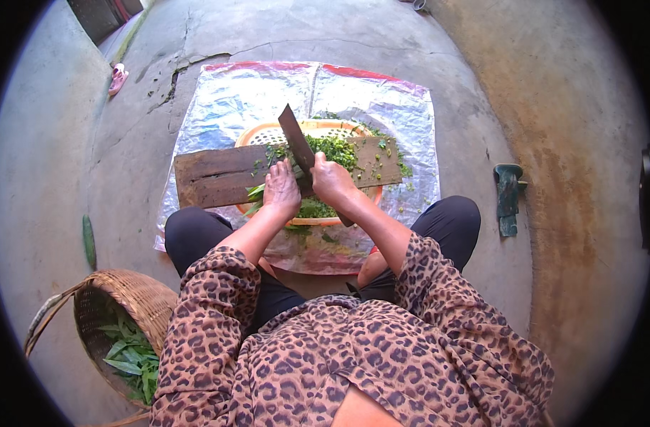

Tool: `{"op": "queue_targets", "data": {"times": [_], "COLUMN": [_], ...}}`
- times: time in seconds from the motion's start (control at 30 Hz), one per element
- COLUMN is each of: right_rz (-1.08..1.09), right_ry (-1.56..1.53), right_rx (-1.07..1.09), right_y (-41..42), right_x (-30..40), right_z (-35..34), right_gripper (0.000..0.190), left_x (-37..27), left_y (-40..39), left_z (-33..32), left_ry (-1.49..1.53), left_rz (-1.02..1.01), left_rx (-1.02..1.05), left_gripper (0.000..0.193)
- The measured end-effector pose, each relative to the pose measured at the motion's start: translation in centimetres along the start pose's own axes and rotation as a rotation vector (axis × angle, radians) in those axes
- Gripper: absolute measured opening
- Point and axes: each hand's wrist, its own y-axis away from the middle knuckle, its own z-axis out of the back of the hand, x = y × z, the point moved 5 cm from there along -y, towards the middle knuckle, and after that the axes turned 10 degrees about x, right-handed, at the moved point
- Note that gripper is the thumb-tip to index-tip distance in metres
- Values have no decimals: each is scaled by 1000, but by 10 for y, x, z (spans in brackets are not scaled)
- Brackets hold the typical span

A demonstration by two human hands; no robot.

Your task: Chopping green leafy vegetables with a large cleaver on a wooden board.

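Observation:
My right hand point(332, 180) grips the handle of a broad dark cleaver point(297, 137), its blade angled up and away to the left. Under my left hand point(282, 188) a bunch of green leafy stalks point(256, 193) is pressed against a worn wooden board point(218, 173), close to the blade. Chopped greens point(333, 149) are heaped on the board to the right of the cleaver. The board lies across an orange-rimmed plastic basket point(261, 128) with a perforated wall. More chopped greens point(317, 209) show inside the basket, below the board's near edge.
A flattened woven plastic sheet point(229, 101) lies beneath the basket. At my left, a tipped wicker basket point(138, 296) holds long green leaves point(130, 355). A cucumber-like vegetable point(89, 241) and a pink clog point(118, 79) lie farther left. A dark green object point(508, 197) is on the right.

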Motion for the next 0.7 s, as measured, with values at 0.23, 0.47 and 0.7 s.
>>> {"op": "queue_targets", "data": {"times": [0.23, 0.47, 0.7], "right_rz": [14, -42, -69], "right_ry": [71, -16, 40], "right_rx": [129, 335, 361], "right_y": [34, 42, 22], "right_x": [23, 14, 24], "right_z": [37, 30, 18], "right_gripper": [17, 17, 19], "left_x": [6, 3, 1], "left_y": [-6, -9, -9], "left_z": [-12, -19, -16], "left_ry": [-91, -159, -199], "left_rz": [7, 37, 41], "left_rx": [-4, 12, -31], "left_gripper": [58, 51, 48]}}
